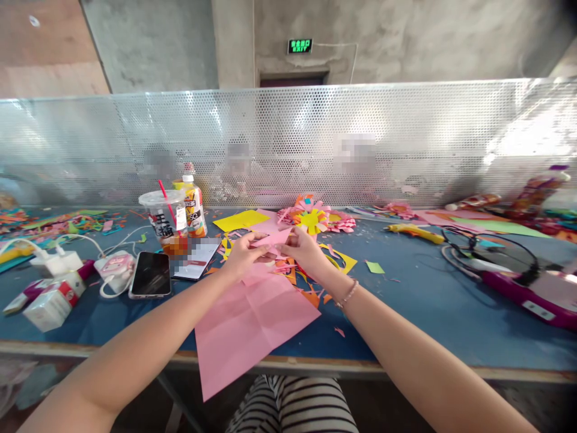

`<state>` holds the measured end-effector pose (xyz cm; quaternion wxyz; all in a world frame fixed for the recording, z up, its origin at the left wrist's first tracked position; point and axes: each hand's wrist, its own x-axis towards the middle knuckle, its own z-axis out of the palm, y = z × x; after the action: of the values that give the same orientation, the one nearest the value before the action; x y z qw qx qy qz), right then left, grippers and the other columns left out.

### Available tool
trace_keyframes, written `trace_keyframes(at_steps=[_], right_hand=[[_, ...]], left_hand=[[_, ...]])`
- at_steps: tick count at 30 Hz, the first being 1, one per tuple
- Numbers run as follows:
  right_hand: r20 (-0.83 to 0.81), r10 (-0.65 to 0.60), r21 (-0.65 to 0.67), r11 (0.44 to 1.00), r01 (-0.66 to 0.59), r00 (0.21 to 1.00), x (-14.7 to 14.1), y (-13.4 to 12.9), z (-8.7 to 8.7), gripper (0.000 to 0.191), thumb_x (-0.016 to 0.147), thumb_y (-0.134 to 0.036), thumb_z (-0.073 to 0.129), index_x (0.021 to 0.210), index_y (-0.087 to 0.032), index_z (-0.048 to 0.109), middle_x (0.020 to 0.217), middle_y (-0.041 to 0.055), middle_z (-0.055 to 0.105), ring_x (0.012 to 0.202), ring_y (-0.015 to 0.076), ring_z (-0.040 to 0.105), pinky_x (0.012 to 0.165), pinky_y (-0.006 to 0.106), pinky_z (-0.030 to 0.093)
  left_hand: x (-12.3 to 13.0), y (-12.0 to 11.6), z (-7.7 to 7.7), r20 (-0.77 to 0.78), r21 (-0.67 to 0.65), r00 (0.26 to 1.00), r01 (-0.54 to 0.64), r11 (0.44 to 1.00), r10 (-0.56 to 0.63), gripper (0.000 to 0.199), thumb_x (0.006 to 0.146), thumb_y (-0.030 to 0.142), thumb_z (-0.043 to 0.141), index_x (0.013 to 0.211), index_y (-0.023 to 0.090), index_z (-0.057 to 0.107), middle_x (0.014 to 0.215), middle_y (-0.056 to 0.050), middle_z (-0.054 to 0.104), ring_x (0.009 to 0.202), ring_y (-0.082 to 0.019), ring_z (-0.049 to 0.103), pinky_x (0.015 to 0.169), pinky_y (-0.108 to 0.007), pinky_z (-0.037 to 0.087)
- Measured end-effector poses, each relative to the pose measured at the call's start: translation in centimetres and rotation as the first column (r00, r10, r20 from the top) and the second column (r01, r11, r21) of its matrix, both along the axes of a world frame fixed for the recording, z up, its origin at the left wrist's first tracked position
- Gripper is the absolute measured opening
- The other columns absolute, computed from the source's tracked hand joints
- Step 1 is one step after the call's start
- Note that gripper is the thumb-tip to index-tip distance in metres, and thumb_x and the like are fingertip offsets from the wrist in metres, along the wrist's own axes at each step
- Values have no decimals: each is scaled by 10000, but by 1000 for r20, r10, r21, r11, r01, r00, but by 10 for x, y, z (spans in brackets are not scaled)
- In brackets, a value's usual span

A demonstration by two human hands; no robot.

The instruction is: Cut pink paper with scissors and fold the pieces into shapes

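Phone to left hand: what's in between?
Head view: a flat rectangular item, partly pixelated, beside the phone, then yellow and orange paper scraps near the left hand.

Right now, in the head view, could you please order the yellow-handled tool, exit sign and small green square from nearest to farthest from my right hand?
1. Small green square: just right of your right hand.
2. Yellow-handled tool: farther right.
3. Exit sign: up beyond the perforated screen.
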<state>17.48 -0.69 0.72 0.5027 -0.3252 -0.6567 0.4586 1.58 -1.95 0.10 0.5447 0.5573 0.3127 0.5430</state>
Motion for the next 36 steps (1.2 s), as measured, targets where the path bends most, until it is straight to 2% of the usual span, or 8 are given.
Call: trace_keyframes(at_steps=[4,11,21,29,36], right_hand=[[9,-13,40,999,13,1000,1,2,-2,335,602,-270,667,848,-203,450,619,-29,564,604,126,563,546,255,471],[-24,-53,16,998,54,998,-2,3,-2,301,600,-266,665,818,-179,476,675,-13,583,587,103,553,520,222,454],[-49,-40,-33,999,38,998,-2,0,0,263,606,-235,656,799,-187,484,692,-4,590,595,109,560,548,244,452],[14,-82,13,997,82,996,0,4,-4,299,590,-321,674,794,-177,510,670,4,594,611,125,560,544,259,461],[30,-92,1,996,92,995,0,4,-3,323,572,-342,686,791,-170,523,636,1,589,620,132,567,544,257,457]], left_hand=[[2,-1,0,44,10,999,4,1000,-5,350,592,174,684,898,123,523,732,-36,633,648,-157,637,678,-314,513],[8,-4,1,140,-87,990,-17,996,29,311,567,164,703,808,116,513,645,-12,620,573,-107,598,629,-258,491],[6,-1,-2,73,-76,994,-80,994,86,353,598,172,688,888,121,493,679,-39,644,588,-134,618,664,-299,497],[4,0,-3,4,3,999,-41,999,41,276,643,251,660,842,110,530,725,-79,660,637,-154,630,682,-313,504],[3,5,-7,9,8,999,-52,999,51,322,615,260,683,856,113,528,698,-57,654,617,-146,626,660,-305,509]])
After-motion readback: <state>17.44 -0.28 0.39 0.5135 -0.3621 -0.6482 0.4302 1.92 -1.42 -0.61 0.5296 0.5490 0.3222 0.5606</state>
